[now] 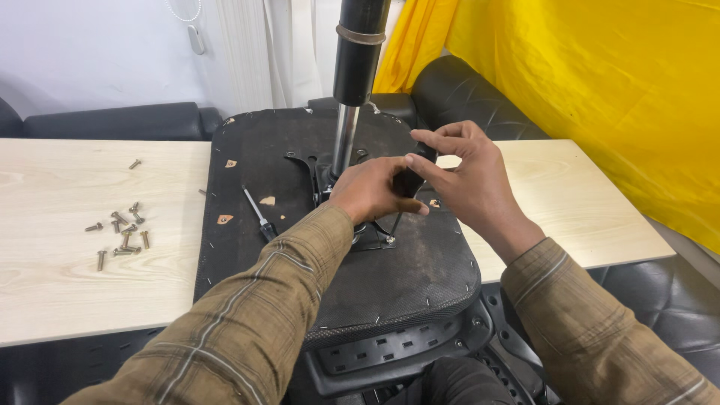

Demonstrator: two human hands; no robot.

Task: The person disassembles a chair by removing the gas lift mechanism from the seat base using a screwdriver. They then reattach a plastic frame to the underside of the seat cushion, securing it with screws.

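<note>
A black-handled screwdriver (405, 186) is standing nearly upright over the upturned chair seat (405, 277), its tip meeting a screw at the edge of the metal mounting plate (373, 238) near the seat's middle. The right hand (469, 180) is closing its fingers around the handle from the top and side, while the left hand (369, 189) is pinching the lower handle and shaft. Just behind the hands, the gas-lift column (351, 82) is rising from the plate. A second screwdriver (258, 215) is lying loose on the seat, left of the plate. The seat is resting across a pale wooden table (67, 285); well left of the seat, a cluster of loose bolts (120, 236) is sitting on the tabletop. Yellow cloth (600, 82) is hanging right of the seat.
</note>
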